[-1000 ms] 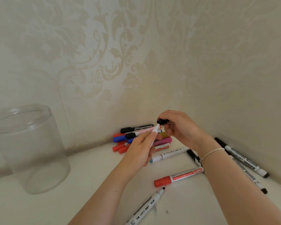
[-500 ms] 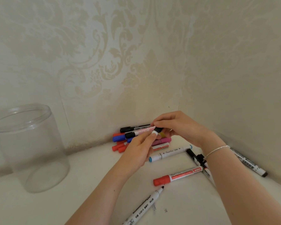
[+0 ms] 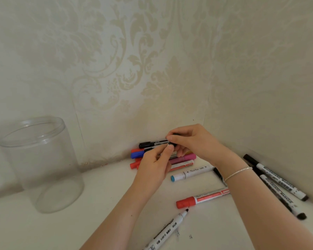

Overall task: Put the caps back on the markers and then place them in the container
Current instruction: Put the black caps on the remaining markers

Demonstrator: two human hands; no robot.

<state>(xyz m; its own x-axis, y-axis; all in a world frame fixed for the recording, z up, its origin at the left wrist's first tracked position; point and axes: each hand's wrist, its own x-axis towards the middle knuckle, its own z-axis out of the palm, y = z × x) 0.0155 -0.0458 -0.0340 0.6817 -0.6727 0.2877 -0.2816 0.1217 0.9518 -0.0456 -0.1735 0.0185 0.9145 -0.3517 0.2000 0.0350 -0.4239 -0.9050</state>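
- Since a second ago, your right hand [image 3: 193,141] has dropped its black cap [image 3: 172,143] from above the tip down onto the end of the marker [image 3: 171,155] your left hand [image 3: 153,167] holds; both hands have closed together in front of the pile in the corner [image 3: 152,154].
- Your right fingers are curled, pinching the cap between thumb and fingertips; your left fingers are curled round the barrel, thumb up near the cap.
- Risk: the cap looks seated but may not be clicked home. A skewed push could leave it loose, and it might fall off once dropped in.
- Risk: the uncapped marker [image 3: 167,230] at 6 o'clock lies tip-up beside the red-capped marker [image 3: 202,197]; a sweeping forearm could smear ink on the surface.
- Both forearms reach in from 6 o'clock, wrists converging, a bracelet [image 3: 238,173] on the right.
- Your clear container [image 3: 34,159] stands at 9 o'clock, well apart from the hands, and looks empty; the two whiteboard markers [image 3: 278,184] lie at 4 o'clock.
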